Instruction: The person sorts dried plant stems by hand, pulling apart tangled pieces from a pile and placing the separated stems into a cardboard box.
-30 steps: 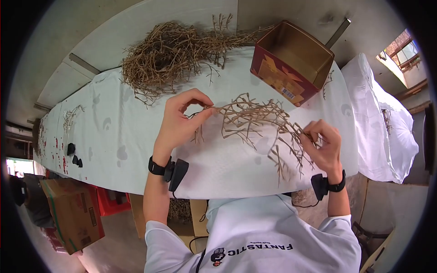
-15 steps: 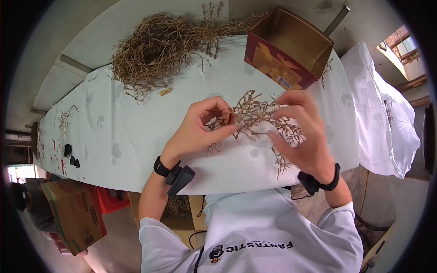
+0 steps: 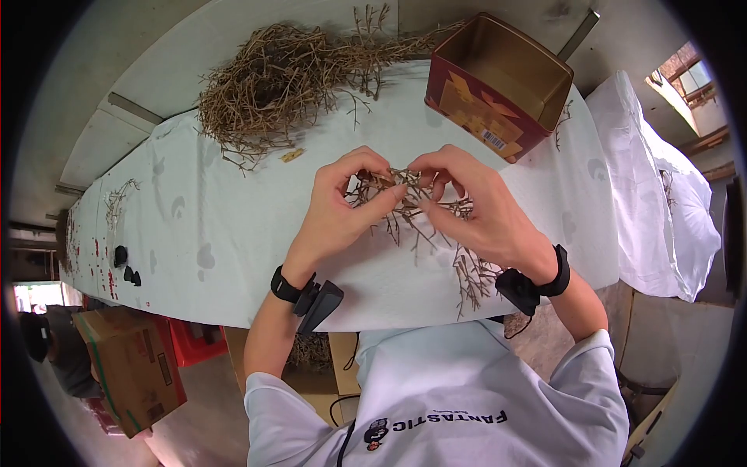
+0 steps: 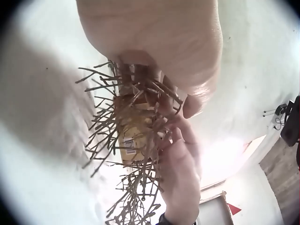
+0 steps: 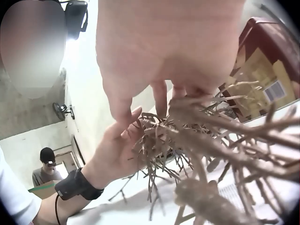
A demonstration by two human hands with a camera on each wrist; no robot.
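In the head view a bunch of dry, forking brown twigs (image 3: 412, 226) is held over the white-covered table. My left hand (image 3: 342, 201) pinches its left end between thumb and fingers. Close beside it, my right hand (image 3: 486, 206) has its thumb and fingers at the same stems, fingertips nearly meeting the left ones. A looser spray of the twigs hangs below the right hand toward the table's front edge. The right wrist view shows the twigs (image 5: 159, 145) in front of both hands, with some stems large and blurred near the camera. Part of the stems is hidden behind the fingers.
A big tangled heap of similar twigs (image 3: 268, 89) lies at the back left. At the back right stands an open red and gold tin box (image 3: 482, 117). A small yellowish piece (image 3: 292, 156) lies by the heap. Small black objects (image 3: 124, 265) sit far left.
My right hand has let go of the right end of the twigs and moved left to my left hand. The bunch is more gathered, and the yellowish piece by the heap is now uncovered.
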